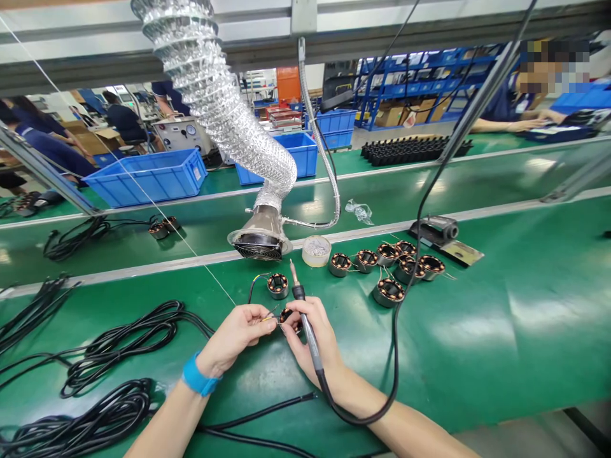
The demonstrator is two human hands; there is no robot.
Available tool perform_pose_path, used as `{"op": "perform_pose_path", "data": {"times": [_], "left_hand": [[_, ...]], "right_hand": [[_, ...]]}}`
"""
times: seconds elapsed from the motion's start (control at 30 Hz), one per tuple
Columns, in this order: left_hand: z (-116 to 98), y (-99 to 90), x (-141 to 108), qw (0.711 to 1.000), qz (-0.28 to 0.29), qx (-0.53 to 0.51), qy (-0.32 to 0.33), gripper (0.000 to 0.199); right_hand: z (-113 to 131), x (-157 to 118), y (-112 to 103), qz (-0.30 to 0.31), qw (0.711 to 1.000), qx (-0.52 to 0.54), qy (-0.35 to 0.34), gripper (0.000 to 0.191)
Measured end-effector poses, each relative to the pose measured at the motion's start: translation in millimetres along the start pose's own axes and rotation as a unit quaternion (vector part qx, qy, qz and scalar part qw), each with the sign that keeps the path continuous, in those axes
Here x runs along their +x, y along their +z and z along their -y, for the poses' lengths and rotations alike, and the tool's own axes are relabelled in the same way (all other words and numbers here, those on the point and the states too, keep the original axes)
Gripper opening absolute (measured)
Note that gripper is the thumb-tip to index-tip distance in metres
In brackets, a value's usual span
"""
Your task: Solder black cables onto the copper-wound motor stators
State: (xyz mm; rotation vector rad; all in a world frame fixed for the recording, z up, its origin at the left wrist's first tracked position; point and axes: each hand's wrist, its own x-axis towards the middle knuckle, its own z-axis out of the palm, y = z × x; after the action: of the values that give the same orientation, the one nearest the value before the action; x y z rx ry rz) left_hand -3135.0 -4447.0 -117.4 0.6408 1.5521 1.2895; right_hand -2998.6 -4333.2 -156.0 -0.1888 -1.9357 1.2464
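My left hand (245, 327), with a blue band at its wrist, is closed in a pinch on thin wires (270, 315) beside a small motor stator (286, 316). A pale thin strand (165, 216) runs down from the upper left to this hand. In my right hand (315, 331) lies a soldering iron (310, 337), its tip pointing up and away from the stator. The right fingertips also touch the stator, which the hands partly hide. Just beyond them stands another copper-wound stator (277, 286) with a dark lead attached.
Several stators (389, 291) stand at the right, near an iron holder (442, 232). A round tub (316, 251) sits beside the fume hood (260, 242). Coiled black cables (114, 343) cover the left side. The iron's cord (395, 343) loops over my right forearm. Co-workers are beyond.
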Motion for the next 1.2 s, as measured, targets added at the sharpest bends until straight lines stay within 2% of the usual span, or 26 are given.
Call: {"op": "perform_pose_path", "data": {"times": [0.17,0.4,0.57,0.77,0.93,1.07,1.2], "left_hand": [[-1.8,6.8,-1.3,0.999,-0.02,0.037,0.023,0.037],[-2.0,10.7,-2.4,0.998,0.015,0.057,0.016,0.049],[-0.1,7.3,-0.4,0.998,0.008,0.066,0.004,0.054],[-1.3,2.1,0.3,1.0,0.013,0.024,0.009,0.038],[-3.0,10.3,-1.5,0.999,-0.025,0.04,0.024,0.04],[-5.1,12.5,-2.4,0.997,-0.022,0.07,0.017,0.044],[-6.8,4.8,-3.1,0.995,-0.003,0.098,0.004,0.044]], "right_hand": [[0.1,-1.3,0.7,-0.004,1.0,0.005,0.005,0.039],[0.9,-2.2,0.9,-0.001,1.0,0.006,0.022,0.038],[0.5,-2.3,1.2,-0.002,1.0,0.007,0.02,0.038],[1.1,-1.6,0.8,0.0,1.0,0.002,0.015,0.038],[4.7,-1.4,-0.3,0.004,1.0,0.001,0.02,0.037],[5.8,-0.3,-0.9,0.004,1.0,0.001,0.016,0.037],[4.8,0.3,-1.1,0.008,1.0,-0.004,0.011,0.038]]}}
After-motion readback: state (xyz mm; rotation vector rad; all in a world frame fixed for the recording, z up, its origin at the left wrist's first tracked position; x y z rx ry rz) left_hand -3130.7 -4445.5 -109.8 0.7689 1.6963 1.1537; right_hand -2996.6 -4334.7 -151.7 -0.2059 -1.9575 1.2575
